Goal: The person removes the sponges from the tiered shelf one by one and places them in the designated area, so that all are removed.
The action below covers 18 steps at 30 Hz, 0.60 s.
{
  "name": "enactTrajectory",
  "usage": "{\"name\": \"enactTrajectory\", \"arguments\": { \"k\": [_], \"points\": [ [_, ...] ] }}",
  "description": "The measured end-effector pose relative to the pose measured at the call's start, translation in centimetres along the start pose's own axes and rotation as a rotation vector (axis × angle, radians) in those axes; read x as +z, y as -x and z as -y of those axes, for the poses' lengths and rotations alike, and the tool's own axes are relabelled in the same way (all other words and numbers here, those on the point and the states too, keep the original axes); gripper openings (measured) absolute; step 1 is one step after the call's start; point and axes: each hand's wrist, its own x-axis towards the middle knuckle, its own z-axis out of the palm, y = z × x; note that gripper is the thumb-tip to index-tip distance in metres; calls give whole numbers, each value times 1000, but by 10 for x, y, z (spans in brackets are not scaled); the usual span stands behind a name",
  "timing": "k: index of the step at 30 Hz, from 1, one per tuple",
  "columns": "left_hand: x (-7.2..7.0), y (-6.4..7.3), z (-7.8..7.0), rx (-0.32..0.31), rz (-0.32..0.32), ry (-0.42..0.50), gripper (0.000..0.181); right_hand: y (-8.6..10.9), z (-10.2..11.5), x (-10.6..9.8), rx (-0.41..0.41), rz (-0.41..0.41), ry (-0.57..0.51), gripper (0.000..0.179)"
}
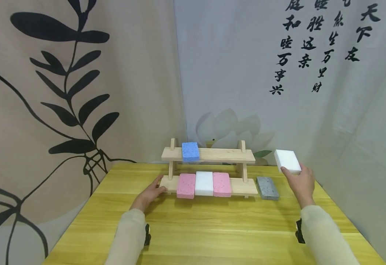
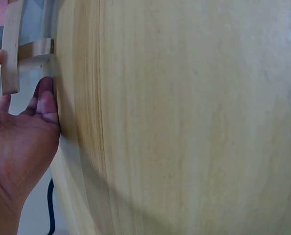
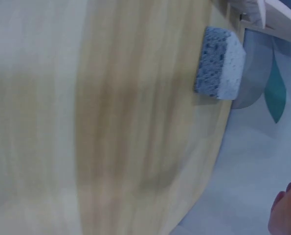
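My left hand (image 1: 150, 193) grips the left end of a two-tier wooden rack (image 1: 226, 155) at its lower board; the left wrist view shows the thumb and fingers on either side of the board end (image 2: 11, 73). Raised above the table's right side, my right hand (image 1: 301, 184) holds a white sponge block (image 1: 287, 161) between thumb and fingers. A blue sponge (image 1: 190, 151) leans on the upper tier. Along the lower tier stand a pink sponge (image 1: 186, 186), another white one (image 1: 204, 183) and a second pink one (image 1: 221, 184), side by side.
A grey sponge (image 1: 267, 188) lies on the wooden table (image 1: 213, 228), just right of the rack. Close behind the table hangs a printed cloth (image 1: 140, 92) with dark leaves and black lettering. Another cloth panel (image 1: 371, 165) borders the right side.
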Motion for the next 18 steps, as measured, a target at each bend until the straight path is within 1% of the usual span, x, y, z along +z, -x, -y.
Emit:
{"name": "enactTrajectory", "arguments": {
  "k": [4, 9, 12, 18],
  "points": [
    [0, 0, -2, -6, -1, -3, 87, 3, -14, 1, -5, 12, 15, 88],
    [4, 9, -8, 13, -15, -35, 80, 6, -31, 4, -6, 27, 34, 86],
    [5, 10, -8, 15, -25, -44, 79, 9, -36, 4, 14, 51, 36, 88],
    [4, 10, -9, 8, -23, -38, 80, 10, -46, 7, 42, 84, 45, 91]
  ]
}}
